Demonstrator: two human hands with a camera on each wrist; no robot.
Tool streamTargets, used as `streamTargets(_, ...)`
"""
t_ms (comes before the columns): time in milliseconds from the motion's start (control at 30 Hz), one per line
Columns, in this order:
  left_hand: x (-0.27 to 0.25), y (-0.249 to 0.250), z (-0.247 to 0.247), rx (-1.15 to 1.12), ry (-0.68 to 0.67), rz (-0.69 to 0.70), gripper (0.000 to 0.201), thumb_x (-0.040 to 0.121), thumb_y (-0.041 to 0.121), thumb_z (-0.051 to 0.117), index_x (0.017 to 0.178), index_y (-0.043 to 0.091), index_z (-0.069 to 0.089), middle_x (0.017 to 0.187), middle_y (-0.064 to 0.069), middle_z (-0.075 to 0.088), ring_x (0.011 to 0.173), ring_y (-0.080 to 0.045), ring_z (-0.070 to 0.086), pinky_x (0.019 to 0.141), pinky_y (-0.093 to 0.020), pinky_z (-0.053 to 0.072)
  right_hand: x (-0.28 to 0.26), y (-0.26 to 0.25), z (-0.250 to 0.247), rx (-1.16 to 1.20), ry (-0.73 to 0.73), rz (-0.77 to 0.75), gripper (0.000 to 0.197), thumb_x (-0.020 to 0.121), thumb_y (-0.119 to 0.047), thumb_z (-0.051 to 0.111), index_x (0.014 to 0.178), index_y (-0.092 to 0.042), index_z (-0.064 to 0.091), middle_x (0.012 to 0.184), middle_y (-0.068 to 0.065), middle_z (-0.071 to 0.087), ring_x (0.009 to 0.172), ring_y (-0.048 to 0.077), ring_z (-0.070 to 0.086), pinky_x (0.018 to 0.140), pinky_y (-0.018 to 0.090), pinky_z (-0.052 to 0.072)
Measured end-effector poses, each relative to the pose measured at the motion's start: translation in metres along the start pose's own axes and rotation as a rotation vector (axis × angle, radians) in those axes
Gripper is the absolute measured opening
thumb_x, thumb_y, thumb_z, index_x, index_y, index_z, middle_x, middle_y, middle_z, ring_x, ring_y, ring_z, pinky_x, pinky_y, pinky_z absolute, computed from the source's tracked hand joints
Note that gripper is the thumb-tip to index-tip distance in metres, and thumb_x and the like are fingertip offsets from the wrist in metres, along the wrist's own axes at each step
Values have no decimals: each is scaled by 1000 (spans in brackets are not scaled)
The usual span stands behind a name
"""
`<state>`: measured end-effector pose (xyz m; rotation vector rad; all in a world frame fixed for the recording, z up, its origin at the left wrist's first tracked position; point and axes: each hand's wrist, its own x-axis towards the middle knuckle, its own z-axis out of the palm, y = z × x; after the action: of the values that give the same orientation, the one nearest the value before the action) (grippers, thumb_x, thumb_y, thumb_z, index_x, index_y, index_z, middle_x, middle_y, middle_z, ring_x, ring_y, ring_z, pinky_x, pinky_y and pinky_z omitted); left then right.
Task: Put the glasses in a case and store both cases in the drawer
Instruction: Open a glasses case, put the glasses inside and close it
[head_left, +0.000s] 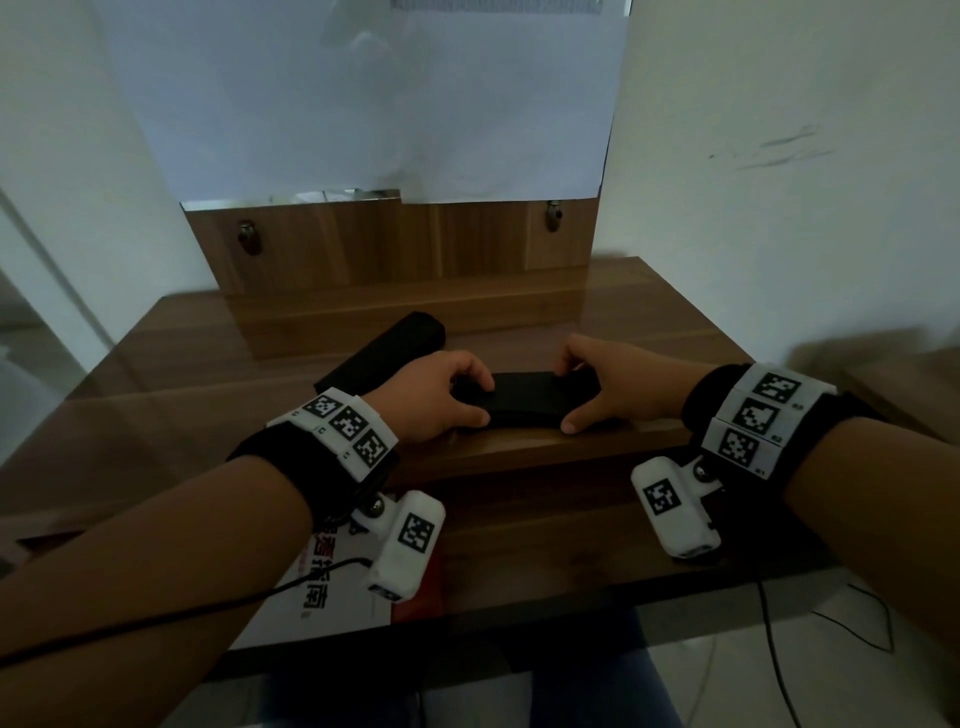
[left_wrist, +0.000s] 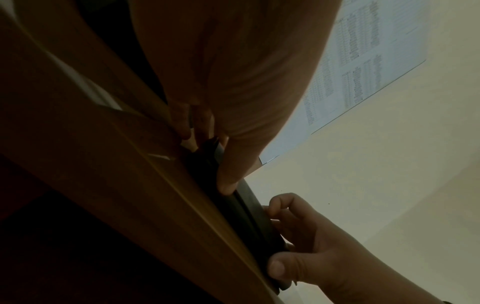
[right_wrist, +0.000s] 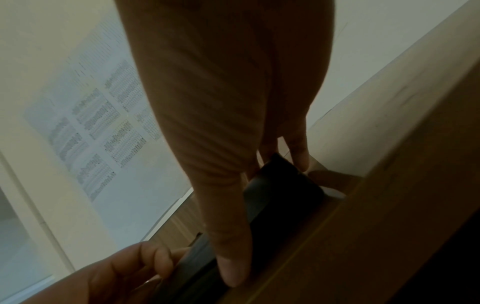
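Observation:
A black glasses case (head_left: 524, 397) lies on the wooden table (head_left: 649, 312) near its front edge. My left hand (head_left: 485, 401) pinches its left end between thumb and fingers, and my right hand (head_left: 566, 399) pinches its right end. The left wrist view shows the case (left_wrist: 244, 207) edge-on, lid down on its base, with the left hand (left_wrist: 210, 158) and the right hand (left_wrist: 298, 236) on it. In the right wrist view the case (right_wrist: 285, 185) sits between the right hand (right_wrist: 267, 218) and the left hand (right_wrist: 135, 267). A second black case (head_left: 384, 353) lies behind and to the left. No glasses are visible.
Below the table's front edge a drawer (head_left: 545, 535) stands pulled out, with a red and white booklet (head_left: 332, 577) lying at its left. A wooden back panel (head_left: 389, 244) and a paper-covered mirror (head_left: 363, 104) rise behind the table. Cables (head_left: 774, 649) hang at the right.

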<state>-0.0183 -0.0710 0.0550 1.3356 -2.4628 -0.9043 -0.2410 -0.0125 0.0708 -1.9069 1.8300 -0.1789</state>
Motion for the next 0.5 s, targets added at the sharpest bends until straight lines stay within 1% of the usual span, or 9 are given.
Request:
streamTargets(33,-1,0,0,2,-3,-2,31,80,23,73,106,29,58,115,7,50,91,-9,52,62,-11,38,0,0,1,-1,0,-3,54,73,-29,79,113,-27,43,116,-6,50,98,15,51,82,27,43)
streamTargets(100,-2,0,0,3,-11,-2,33,79,23,74,106,30,56,113,7,51,86,-9,53,62,-12,39,0,1,2,-9,1,-12,55,72,-29,80,111,-28,41,113,-7,49,98,15,51,82,28,43)
streamTargets(200,-4,1,2,-6,-18,2,34,79,21,74,105,31,55,111,6,53,85,-12,55,64,-14,42,-1,2,4,-8,12,-22,54,72,-29,80,111,-30,41,116,-3,52,100,17,54,83,29,46)
streamTargets(267,-5,1,3,-15,-16,7,34,79,19,74,104,30,55,110,5,54,79,-8,53,63,-12,41,-3,3,5,-22,25,-43,53,73,-29,79,110,-29,41,117,-2,55,97,17,56,80,28,46)
streamTargets(300,-6,1,3,-14,-16,12,34,78,19,74,104,30,55,110,5,55,79,-8,53,63,-11,41,-4,3,6,-30,29,-56,52,73,-29,79,110,-29,41,117,-2,55,95,16,56,77,26,46)
streamTargets(367,-10,1,3,-9,-16,21,33,77,21,75,102,31,55,110,5,56,87,-15,59,64,-14,45,-7,3,6,-38,28,-81,51,74,-29,78,110,-28,42,116,-2,56,92,14,56,72,22,44)
streamTargets(400,-11,1,2,-6,-19,26,34,77,22,76,101,32,54,111,4,57,92,-18,62,68,-18,49,-9,3,5,-36,23,-90,51,74,-29,78,110,-28,42,116,-3,56,90,14,57,70,21,44)
streamTargets(467,-14,0,0,-6,-35,40,34,75,25,77,100,32,55,112,3,58,100,-19,61,80,-28,53,-13,2,2,-24,2,-100,50,74,-29,78,111,-27,43,115,-3,56,87,12,58,68,20,46)
streamTargets(500,-16,0,-1,-15,-49,47,34,75,25,77,99,33,55,112,5,57,103,-17,59,85,-31,53,-17,1,0,-10,-15,-102,50,74,-29,78,111,-26,44,113,-4,56,83,10,58,65,19,46)
